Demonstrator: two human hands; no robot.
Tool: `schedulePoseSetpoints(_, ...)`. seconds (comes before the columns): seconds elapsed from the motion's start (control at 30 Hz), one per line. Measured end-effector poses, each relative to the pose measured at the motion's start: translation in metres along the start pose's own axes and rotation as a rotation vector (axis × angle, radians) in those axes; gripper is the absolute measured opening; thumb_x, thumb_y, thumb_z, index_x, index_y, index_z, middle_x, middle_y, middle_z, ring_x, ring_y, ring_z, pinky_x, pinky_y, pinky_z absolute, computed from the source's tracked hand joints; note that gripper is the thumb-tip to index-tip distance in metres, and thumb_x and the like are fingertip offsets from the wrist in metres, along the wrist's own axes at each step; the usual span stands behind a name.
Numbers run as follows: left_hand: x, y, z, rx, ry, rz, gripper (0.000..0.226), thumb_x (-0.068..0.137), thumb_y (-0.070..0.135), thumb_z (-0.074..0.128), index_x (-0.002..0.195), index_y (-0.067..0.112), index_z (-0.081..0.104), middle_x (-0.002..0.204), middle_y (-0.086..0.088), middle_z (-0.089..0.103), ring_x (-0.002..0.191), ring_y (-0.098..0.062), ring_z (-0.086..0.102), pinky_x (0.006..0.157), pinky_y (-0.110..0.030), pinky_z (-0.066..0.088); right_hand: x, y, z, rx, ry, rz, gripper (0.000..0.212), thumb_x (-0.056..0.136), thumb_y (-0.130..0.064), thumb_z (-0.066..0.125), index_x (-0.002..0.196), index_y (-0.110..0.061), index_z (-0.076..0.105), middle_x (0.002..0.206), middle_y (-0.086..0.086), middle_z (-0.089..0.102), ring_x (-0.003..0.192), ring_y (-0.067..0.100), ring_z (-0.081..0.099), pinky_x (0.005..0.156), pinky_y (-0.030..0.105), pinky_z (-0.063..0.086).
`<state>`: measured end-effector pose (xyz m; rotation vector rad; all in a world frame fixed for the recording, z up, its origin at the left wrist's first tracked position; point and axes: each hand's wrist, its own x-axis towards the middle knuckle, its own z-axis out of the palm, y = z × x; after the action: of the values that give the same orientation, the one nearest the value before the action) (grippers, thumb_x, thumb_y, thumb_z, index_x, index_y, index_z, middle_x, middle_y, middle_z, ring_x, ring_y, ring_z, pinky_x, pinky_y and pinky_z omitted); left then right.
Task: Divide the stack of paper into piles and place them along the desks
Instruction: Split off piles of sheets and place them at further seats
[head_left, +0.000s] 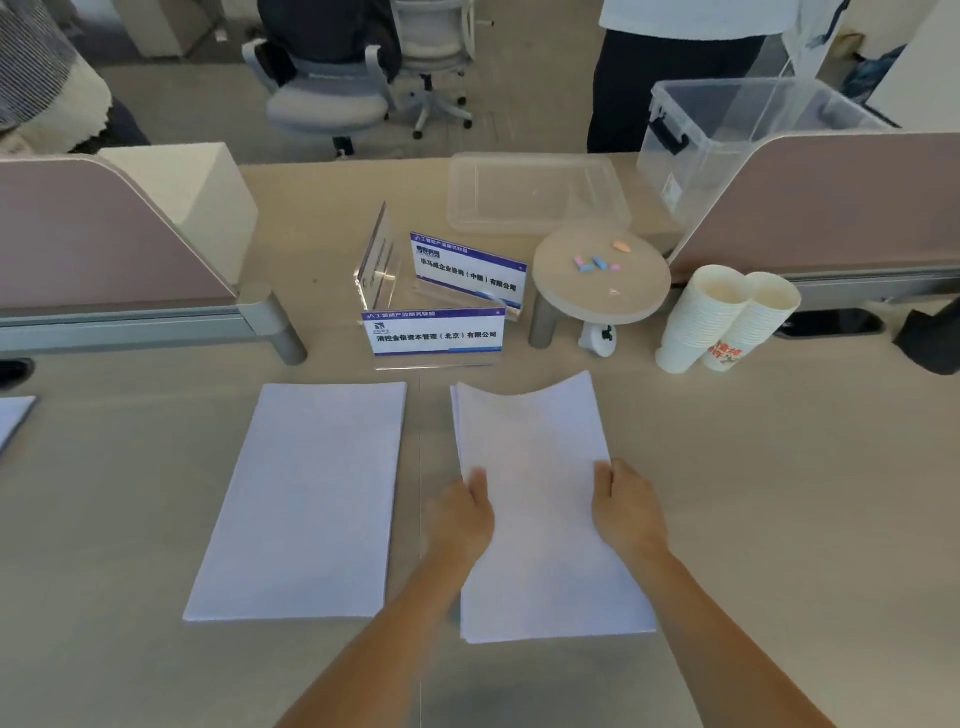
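Observation:
A stack of white paper (540, 431) lies on the desk in front of me, its far edge curled upward. My left hand (462, 512) grips the stack's left edge, thumb on top. My right hand (626, 506) grips the right edge the same way. A flat pile of paper (306, 499) lies just to the left of it. The corner of another pile (13, 418) shows at the far left edge.
Acrylic name signs (434, 332) stand behind the papers. A small round stand (600, 291) with coloured bits, stacked paper cups (717, 317), a clear lid (535, 192) and a clear bin (737, 140) sit further back. Desk dividers (93, 234) flank both sides. A person stands beyond the desk.

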<state>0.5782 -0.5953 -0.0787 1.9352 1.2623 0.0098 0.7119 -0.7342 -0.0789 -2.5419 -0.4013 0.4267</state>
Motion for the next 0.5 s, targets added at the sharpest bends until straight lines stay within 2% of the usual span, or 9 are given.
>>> schedulePoseSetpoints(0.1,0.006,-0.002,-0.001,0.118,-0.05,-0.029,0.057,0.103,0.044,0.026,0.107,0.001,0.064,0.105,-0.016,0.069,0.098,-0.027,0.067,0.08,-0.03,0.05,0.005,0.006,0.005,-0.022,-0.02,0.037,0.041,0.103,-0.031,0.032,0.109,0.001,0.058,0.106,0.024,0.066,0.1,0.04,0.063,0.082,0.038,0.046)
schedulePoseSetpoints(0.27,0.014,0.007,-0.009,0.211,-0.083,-0.053,0.058,0.101,0.048,0.031,0.118,0.0,0.06,0.118,-0.015,0.065,0.111,-0.028,0.061,0.087,-0.03,0.046,0.013,0.002,0.006,-0.037,-0.056,0.075,0.042,0.101,-0.034,0.037,0.122,-0.001,0.054,0.116,0.023,0.064,0.107,0.039,0.061,0.085,0.039,0.048)
schedulePoseSetpoints(0.4,0.021,0.015,-0.014,0.217,-0.092,-0.091,0.061,0.099,0.052,0.032,0.117,0.002,0.061,0.115,-0.014,0.066,0.105,-0.026,0.064,0.077,-0.028,0.046,0.021,-0.006,0.007,-0.035,-0.082,0.083,0.043,0.099,-0.037,0.042,0.126,-0.003,0.048,0.116,0.022,0.063,0.106,0.039,0.062,0.083,0.039,0.049)
schedulePoseSetpoints(0.5,0.023,0.021,-0.016,0.153,-0.055,-0.117,0.064,0.097,0.053,0.038,0.134,0.002,0.049,0.131,-0.014,0.058,0.114,-0.029,0.06,0.087,-0.032,0.048,0.021,-0.005,0.004,0.03,-0.077,0.081,0.042,0.098,-0.03,0.046,0.133,-0.007,0.043,0.121,0.021,0.063,0.106,0.04,0.062,0.084,0.04,0.051)
